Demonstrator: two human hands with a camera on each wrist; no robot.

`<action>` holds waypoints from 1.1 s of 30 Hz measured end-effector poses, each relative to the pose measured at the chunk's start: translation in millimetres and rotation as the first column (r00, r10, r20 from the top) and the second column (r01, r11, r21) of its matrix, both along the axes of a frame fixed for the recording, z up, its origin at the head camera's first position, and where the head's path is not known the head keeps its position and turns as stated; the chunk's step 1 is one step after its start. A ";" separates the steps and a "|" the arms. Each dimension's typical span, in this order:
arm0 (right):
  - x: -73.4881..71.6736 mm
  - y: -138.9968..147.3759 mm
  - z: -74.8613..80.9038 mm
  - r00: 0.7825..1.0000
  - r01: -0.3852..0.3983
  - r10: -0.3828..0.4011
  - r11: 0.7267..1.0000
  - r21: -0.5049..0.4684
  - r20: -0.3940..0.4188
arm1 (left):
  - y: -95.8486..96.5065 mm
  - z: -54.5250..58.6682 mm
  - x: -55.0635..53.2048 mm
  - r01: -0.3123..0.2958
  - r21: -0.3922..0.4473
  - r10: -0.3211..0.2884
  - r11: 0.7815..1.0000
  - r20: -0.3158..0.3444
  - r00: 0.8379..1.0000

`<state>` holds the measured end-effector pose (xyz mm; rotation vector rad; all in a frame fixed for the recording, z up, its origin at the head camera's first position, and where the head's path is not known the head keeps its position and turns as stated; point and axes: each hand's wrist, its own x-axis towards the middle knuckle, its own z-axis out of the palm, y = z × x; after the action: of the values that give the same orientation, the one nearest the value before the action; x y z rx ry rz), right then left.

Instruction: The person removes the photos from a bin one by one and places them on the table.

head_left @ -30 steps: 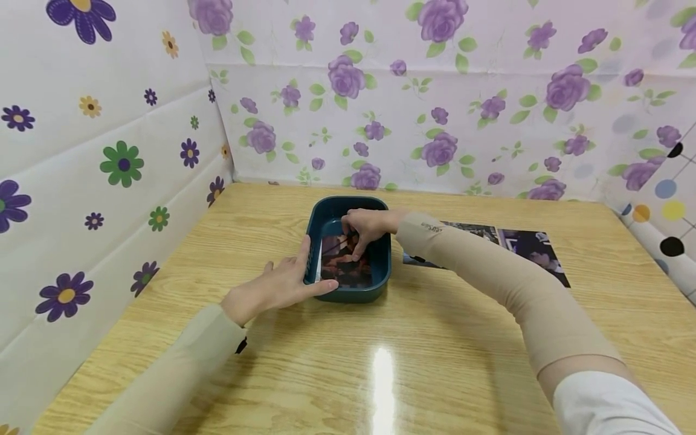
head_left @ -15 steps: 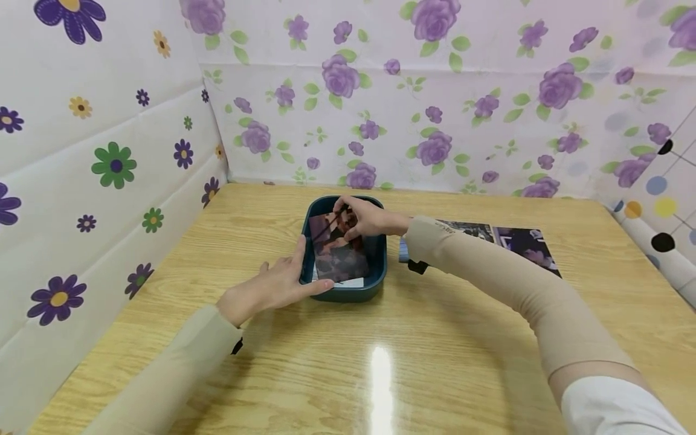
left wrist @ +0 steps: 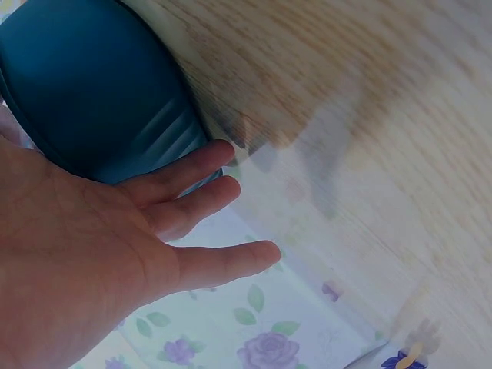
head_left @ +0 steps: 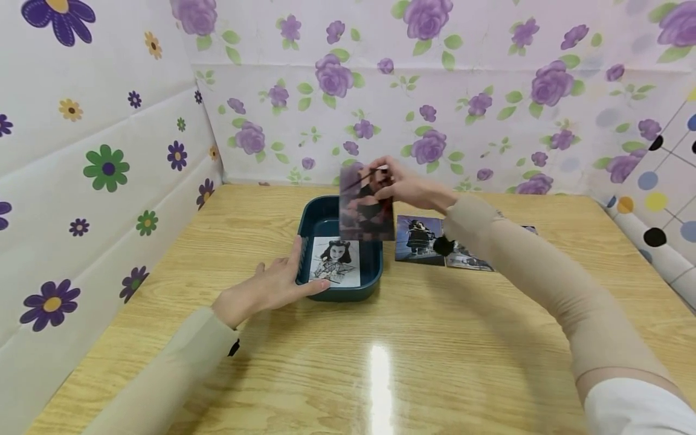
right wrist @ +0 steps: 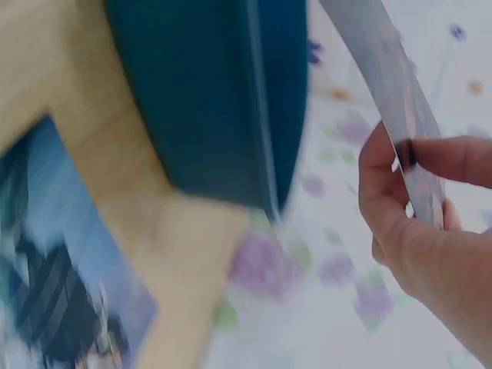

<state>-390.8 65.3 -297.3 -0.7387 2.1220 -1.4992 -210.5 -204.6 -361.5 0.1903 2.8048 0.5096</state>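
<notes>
A dark teal plastic bin stands on the table. My left hand rests against its left side, fingers straight, thumb over the front rim; the left wrist view shows the palm beside the bin wall. Above the bin's right part, my right hand pinches a dark reddish photo card by its right edge. In the right wrist view that card is seen nearly edge-on between thumb and fingers. Inside the bin lies a black-and-white portrait photo of a person with dark hair.
Right of the bin, a bluish photo and a greyish photo lie side by side on the wooden table. Another photo beyond is mostly hidden by the right forearm. Flowered sheets hang behind and at the left.
My right hand has lifted the reddish photo card up and rightward out of the bin, uncovering the black-and-white photo. My left hand has stayed at the bin's side.
</notes>
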 end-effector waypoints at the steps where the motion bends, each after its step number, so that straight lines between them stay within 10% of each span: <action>1: -1.8 10.6 3.3 1.000 0.011 -0.011 1.000 0.010 -0.011 | -0.1 0.0 -0.1 0.000 0.002 0.000 1.000 -0.002 1.000; 16: -6.0 220.1 6.7 0.985 0.155 -0.127 0.947 0.281 -0.114 | -1.0 -1.5 -0.9 -0.011 0.018 0.011 1.000 -0.009 1.000; 26: 3.3 354.2 -22.3 0.999 0.038 -0.032 0.931 0.362 -0.021 | 0.7 -3.6 -1.8 -0.013 0.018 0.013 1.000 -0.012 1.000; 33: 5.6 383.8 -37.6 0.985 0.082 -0.144 0.882 0.464 0.100 | 0.2 -2.5 -0.6 -0.008 0.017 0.009 1.000 -0.022 1.000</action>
<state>-385.2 449.1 -334.8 -0.3366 2.3193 -0.9957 -211.2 -204.5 -364.0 0.1885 2.8243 0.5370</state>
